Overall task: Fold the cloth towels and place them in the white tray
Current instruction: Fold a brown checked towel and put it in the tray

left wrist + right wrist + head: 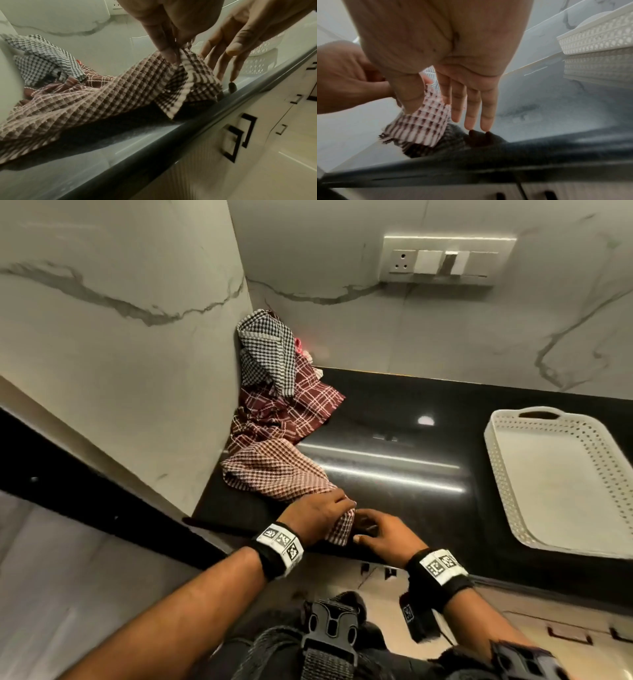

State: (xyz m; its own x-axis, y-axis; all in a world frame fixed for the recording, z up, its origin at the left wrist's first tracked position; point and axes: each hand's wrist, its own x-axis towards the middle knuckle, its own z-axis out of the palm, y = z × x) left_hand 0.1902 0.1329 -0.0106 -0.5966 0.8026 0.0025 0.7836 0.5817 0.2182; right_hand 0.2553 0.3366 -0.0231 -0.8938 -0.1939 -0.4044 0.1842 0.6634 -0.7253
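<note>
Left hand [317, 517] grip pinches the brown towel [274, 470] corner at the tabletop [394, 474] edge; right hand [387, 537] beside it, fingers straight, holding nothing

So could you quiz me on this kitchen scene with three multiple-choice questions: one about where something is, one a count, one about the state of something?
1. Where is the white tray?
A. on the black counter, right of the hands
B. on the floor
C. in the wall corner

2. How many towels show in the head view?
A. one
B. three
C. six

3. What state is the white tray in?
A. full of towels
B. upside down
C. holding no towels

Answers: 1 A, it sits on the counter's right side. 2 B, the pink checked towel, the maroon plaid towel and the black checked towel. 3 C, its bare floor shows.
</note>
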